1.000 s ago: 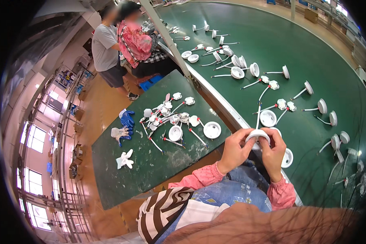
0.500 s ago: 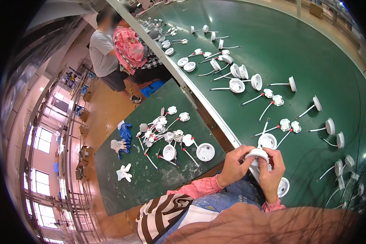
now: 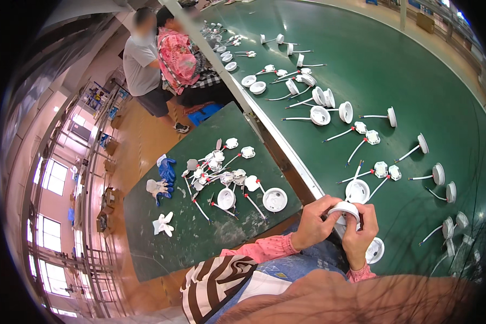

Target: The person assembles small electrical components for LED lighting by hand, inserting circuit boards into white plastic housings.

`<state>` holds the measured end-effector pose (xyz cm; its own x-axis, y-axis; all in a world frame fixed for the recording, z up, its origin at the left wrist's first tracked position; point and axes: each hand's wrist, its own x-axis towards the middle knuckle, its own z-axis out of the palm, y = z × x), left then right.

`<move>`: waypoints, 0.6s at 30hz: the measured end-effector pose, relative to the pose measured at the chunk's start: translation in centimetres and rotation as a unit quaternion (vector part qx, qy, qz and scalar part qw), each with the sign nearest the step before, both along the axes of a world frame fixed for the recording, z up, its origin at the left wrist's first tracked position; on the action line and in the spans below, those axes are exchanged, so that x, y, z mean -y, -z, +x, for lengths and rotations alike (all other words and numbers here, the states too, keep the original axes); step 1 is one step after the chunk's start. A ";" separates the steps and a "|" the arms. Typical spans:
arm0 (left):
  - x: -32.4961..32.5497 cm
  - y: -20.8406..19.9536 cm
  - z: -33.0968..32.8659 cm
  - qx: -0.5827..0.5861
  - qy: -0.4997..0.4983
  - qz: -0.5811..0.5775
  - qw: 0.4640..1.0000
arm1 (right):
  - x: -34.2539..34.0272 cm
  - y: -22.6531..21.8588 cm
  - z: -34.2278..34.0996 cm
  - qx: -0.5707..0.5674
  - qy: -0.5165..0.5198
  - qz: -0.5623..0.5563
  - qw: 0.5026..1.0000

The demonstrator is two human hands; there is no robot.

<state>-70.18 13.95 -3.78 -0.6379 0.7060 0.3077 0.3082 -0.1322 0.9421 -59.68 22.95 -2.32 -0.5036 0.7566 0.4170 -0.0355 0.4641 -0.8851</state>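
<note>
Both hands grip a white round lamp housing [image 3: 344, 207] at the edge of the green bench. My left hand [image 3: 314, 222] closes on its left side. On its right side, the thumb and fingers of my right hand [image 3: 360, 237] are pressed against it; its inside is partly hidden by them. Just beyond lies another white housing [image 3: 357, 190], facing up, with a white cable [image 3: 358, 170] behind it. Close to my right wrist is one more open housing [image 3: 375, 250]. White driver modules [image 3: 380, 169] with red connectors and cables lie past these.
Rows of cabled housings [image 3: 320, 115] spread across the green bench [image 3: 362, 65]. A lower side table [image 3: 200, 248] on the left bears a heap of driver modules [image 3: 216, 156], two housings, blue-and-white gloves [image 3: 166, 170] and a white glove [image 3: 163, 223]. Two people [image 3: 181, 59] are at the far left.
The scene has shifted slightly in view as my head moved. Both hands keep hold of the lamp housing, which has turned a little between my fingers.
</note>
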 end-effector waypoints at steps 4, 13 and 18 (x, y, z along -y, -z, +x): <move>0.6 -0.3 0.3 -0.014 -0.009 0.007 1.000 | 0.5 0.0 -0.2 -0.020 0.002 0.035 0.999; 2.3 -1.0 0.7 -0.035 -0.014 0.026 0.999 | 2.4 -0.8 0.4 -0.016 0.002 0.036 0.999; 3.5 -1.4 0.9 -0.025 -0.007 0.023 0.999 | 3.6 -1.4 0.7 0.007 -0.005 -0.017 1.000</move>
<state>-69.25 10.47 -2.39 -0.6314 0.6810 0.3709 0.3561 -0.1703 0.9188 -58.97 19.37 -0.91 -0.5167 0.7650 0.3845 -0.0270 0.4343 -0.9003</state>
